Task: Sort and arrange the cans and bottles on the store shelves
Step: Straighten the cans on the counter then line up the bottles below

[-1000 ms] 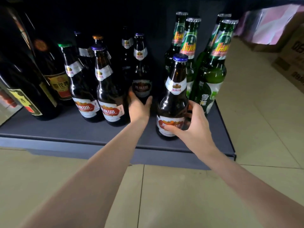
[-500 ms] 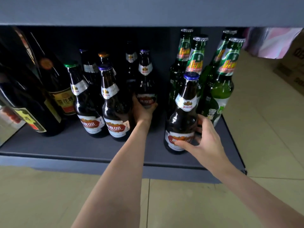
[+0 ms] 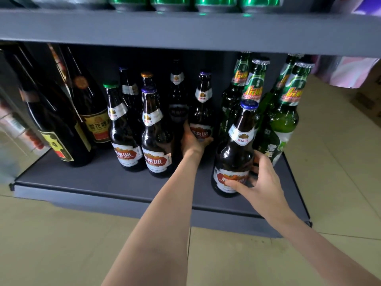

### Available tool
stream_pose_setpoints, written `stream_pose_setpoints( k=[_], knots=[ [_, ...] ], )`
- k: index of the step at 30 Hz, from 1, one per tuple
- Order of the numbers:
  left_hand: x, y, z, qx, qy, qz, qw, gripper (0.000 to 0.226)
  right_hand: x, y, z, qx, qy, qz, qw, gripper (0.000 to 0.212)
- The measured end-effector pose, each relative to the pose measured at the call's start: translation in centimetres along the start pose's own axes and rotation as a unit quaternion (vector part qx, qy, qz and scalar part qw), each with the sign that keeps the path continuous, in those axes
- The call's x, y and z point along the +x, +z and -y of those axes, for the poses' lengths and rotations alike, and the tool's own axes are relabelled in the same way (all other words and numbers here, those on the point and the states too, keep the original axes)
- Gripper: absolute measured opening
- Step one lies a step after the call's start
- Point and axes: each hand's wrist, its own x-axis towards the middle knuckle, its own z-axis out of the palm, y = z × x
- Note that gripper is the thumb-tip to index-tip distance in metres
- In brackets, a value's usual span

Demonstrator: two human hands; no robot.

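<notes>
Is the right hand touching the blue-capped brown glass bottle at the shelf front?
Touching. The head view shows the right hand curled round the blue-capped brown glass bottle, thumb across its lower label.

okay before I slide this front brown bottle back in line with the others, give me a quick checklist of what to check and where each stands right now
1. Right hand has a grip on the blue-capped brown bottle: ok, thumb and fingers wrap its lower body.
2. Left hand steadies the rear brown bottle: ok, it holds the base.
3. Blue-capped bottle upright: ok.
4. Clearance from the green bottles on its right: not ok, they stand very close beside it.
5. Open lane behind it on the bottom shelf: cannot tell, the bottle and hand hide that gap.
6. Headroom under the upper shelf: ok.
</notes>
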Motion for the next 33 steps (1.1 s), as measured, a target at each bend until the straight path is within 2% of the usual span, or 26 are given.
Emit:
stream_pose_setpoints(
  k=[10,14,17,19,22,24,26,29,31,33],
  knots=[
    [0.8,0.9,-0.4,-0.056,-0.006,0.002,0.998,0.093,0.4,0.0,-0.5,0.016,-0.002,0.004,1.0,0.083],
    [0.0,0.2,0.2,0.016,0.021,0.02,0.999,0.094,0.4,0.0,-0.5,0.013,-0.005,0.003,1.0,0.084],
    [-0.5,-1.3,0.3,0.061,0.05,0.055,0.995,0.083,0.0,0.2,-0.4,0.034,-0.006,-0.009,0.999,0.08],
    [-1.0,-2.5,0.3,0.084,0.059,0.095,0.99,0.078,-0.6,0.6,-0.4,0.047,-0.005,-0.025,0.999,0.073],
    [-3.1,-3.9,0.3,0.188,0.058,0.168,0.966,0.073,-1.2,1.3,-0.6,0.015,-0.02,-0.046,0.999,0.07],
    [-4.7,-4.8,0.1,0.208,0.028,0.216,0.953,0.065,-1.1,1.7,-0.4,-0.008,-0.029,-0.048,0.998,0.072],
    [-6.1,-6.4,-0.2,0.175,-0.034,0.27,0.946,0.049,-0.9,2.5,0.0,-0.023,-0.039,-0.05,0.998,0.071],
    [-7.2,-10.3,-0.9,0.196,-0.132,0.332,0.913,0.026,-0.3,4.1,1.1,-0.048,-0.05,-0.054,0.996,0.066],
    [-7.3,-13.1,-1.2,0.225,-0.183,0.325,0.9,0.021,0.3,5.3,1.7,-0.057,-0.051,-0.055,0.996,0.065],
    [-7.1,-15.6,-1.4,0.266,-0.189,0.265,0.908,0.022,1.0,6.4,2.3,-0.057,-0.042,-0.061,0.996,0.068]
  ],
)
